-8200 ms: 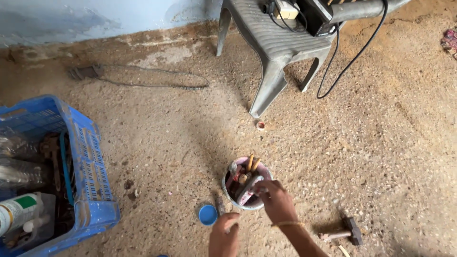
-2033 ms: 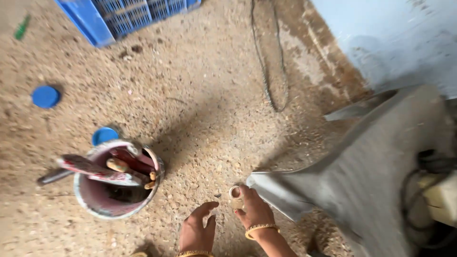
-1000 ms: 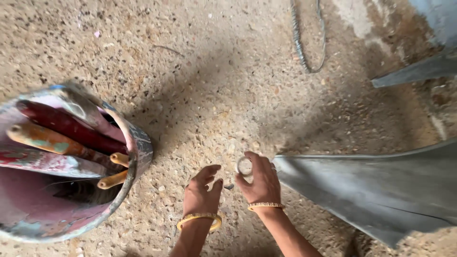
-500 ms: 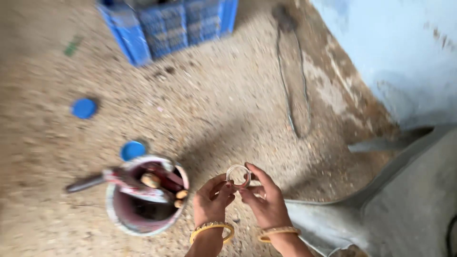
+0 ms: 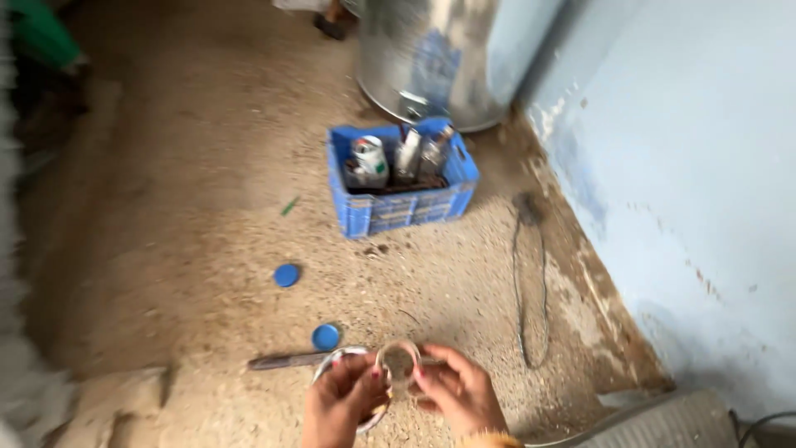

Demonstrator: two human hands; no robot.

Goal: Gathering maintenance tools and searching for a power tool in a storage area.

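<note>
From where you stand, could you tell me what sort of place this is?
Probably a rough workshop or storeroom: a bare dirt floor, a blue crate of cans, a large metal drum against a worn blue wall.

Both hands, left hand [image 5: 342, 400] and right hand [image 5: 458, 395], hold a small ring [image 5: 398, 363] above the bucket [image 5: 332, 365].

White-green can [image 5: 368, 159], two grey bottles [image 5: 421, 152] upright in blue crate [image 5: 398, 207].
</note>
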